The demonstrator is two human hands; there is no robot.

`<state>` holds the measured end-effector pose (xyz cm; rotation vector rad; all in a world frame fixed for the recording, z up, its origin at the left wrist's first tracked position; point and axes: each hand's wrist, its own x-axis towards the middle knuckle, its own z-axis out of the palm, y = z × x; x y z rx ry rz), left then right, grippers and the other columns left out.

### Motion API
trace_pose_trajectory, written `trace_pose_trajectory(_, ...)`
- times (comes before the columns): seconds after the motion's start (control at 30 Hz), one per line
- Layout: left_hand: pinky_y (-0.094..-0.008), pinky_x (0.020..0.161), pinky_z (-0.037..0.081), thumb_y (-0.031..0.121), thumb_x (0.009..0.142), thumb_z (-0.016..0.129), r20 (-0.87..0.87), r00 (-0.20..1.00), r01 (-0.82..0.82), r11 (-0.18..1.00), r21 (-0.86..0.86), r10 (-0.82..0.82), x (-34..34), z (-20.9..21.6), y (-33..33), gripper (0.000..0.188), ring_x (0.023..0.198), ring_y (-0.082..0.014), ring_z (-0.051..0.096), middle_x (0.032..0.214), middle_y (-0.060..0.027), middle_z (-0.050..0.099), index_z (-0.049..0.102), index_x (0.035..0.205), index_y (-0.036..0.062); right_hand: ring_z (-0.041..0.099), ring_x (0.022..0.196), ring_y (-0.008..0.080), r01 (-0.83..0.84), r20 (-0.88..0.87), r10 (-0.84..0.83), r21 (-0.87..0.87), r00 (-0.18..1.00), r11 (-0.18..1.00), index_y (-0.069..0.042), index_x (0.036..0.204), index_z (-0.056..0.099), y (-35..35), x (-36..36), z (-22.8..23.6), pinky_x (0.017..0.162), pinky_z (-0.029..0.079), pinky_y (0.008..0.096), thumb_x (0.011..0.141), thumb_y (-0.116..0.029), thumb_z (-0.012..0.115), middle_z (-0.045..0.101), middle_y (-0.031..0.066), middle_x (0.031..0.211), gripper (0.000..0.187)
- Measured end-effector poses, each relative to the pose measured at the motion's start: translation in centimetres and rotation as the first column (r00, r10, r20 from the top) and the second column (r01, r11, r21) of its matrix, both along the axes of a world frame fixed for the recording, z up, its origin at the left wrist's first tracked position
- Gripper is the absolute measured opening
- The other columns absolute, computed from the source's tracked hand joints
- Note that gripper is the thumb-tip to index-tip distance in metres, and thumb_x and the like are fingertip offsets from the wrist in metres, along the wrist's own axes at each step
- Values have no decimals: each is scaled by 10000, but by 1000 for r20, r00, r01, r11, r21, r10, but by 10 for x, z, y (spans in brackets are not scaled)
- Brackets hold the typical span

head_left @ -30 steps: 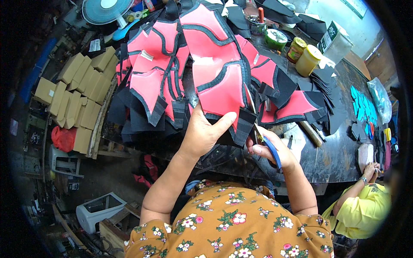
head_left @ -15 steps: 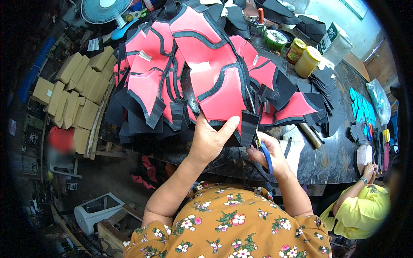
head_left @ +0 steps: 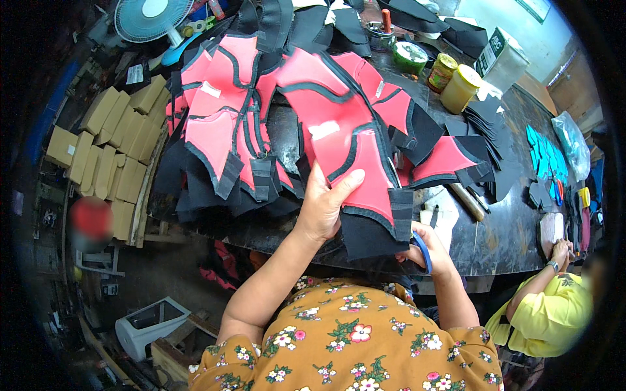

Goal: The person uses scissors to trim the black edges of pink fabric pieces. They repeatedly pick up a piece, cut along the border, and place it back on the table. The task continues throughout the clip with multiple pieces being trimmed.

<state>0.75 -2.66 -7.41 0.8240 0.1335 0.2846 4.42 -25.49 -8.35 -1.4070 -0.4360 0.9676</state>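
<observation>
My left hand (head_left: 324, 207) is closed on the lower part of a pink panel with black trim (head_left: 368, 186), thumb on top and fingers beneath. The panel is raised off the table, and black material shows at its lower end. By its lower right corner, my right hand (head_left: 435, 253) holds scissors with blue handles (head_left: 422, 249). Their blades are mostly hidden by the panel. Similar pink and black pieces (head_left: 212, 140) lie overlapped on the left, and another pink piece (head_left: 445, 163) lies to the right.
A dark worktable (head_left: 495, 241) carries a yellow-lidded jar (head_left: 458, 93), a green tub (head_left: 411, 57), a tin (head_left: 502, 60), a thick rod (head_left: 467, 202) and turquoise pieces (head_left: 546, 156). Brown boxes (head_left: 101, 166) and a fan (head_left: 153, 18) are at left. A person in yellow (head_left: 551, 316) sits at right.
My left hand has shifted slightly right, and the panel has come down toward me, showing more black material at its lower end. My right hand and the scissors have moved right and nearer me.
</observation>
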Motion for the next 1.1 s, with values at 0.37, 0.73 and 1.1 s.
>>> trace_pose_trajectory(0.37,-324,1019,402,6,855,654,126,978,-209,848,486,168,-8,2,-10,611,1161,-177,509,1278,-108,491,324,1369,-2,498,1217,223,36,201,-66,151,977,988,32,1288,501,18,4,-5,1036,353,326,860,-107,561,562,157,1280,454)
trace_pose_trajectory(0.73,-328,1007,409,5,859,650,171,956,-294,795,531,239,-10,1,-12,573,1144,-184,516,1262,-113,495,336,1338,-10,526,1105,116,70,-62,-60,166,996,984,10,1229,568,21,0,-15,988,394,284,864,-189,673,602,38,1205,428)
trace_pose_trajectory(1.1,-325,1000,422,-43,854,634,164,966,-260,786,562,202,-8,4,-5,586,1135,-159,530,1260,-90,518,337,1355,23,523,1048,110,31,299,-62,107,952,994,14,1226,560,19,6,-3,948,406,257,768,9,479,611,49,1154,465)
